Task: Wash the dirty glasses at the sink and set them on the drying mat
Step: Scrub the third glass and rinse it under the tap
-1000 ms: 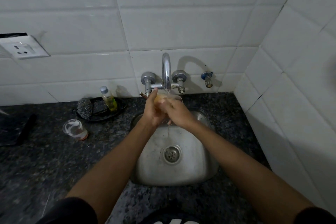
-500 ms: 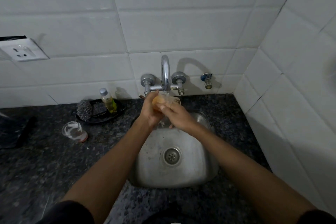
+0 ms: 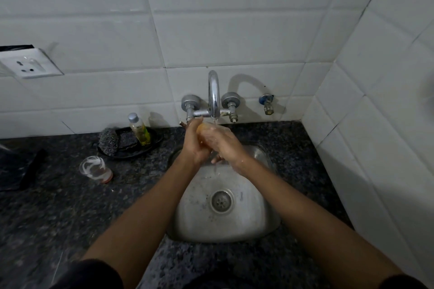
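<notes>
Under the running chrome tap [image 3: 214,96], my left hand [image 3: 195,145] and my right hand [image 3: 225,145] close together around a clear glass with an orange tint [image 3: 203,129]. Most of the glass is hidden by my fingers. Water runs down over my right hand into the steel sink [image 3: 253,223]. A second dirty glass [image 3: 95,169], streaked white inside with a reddish base, lies tilted on the dark granite counter [image 3: 58,206] to the left. At the far left edge lies a dark mat [image 3: 16,169].
A black dish [image 3: 153,142] behind the sink's left holds a steel scrubber [image 3: 108,142] and a small bottle of yellow liquid [image 3: 140,130]. A wall socket [image 3: 30,66] sits at upper left, a small valve [image 3: 267,104] right of the tap. A tiled side wall closes the right.
Both hands stayed under the tap on the glass. My right hand has slid further over it, covering the rim that showed before.
</notes>
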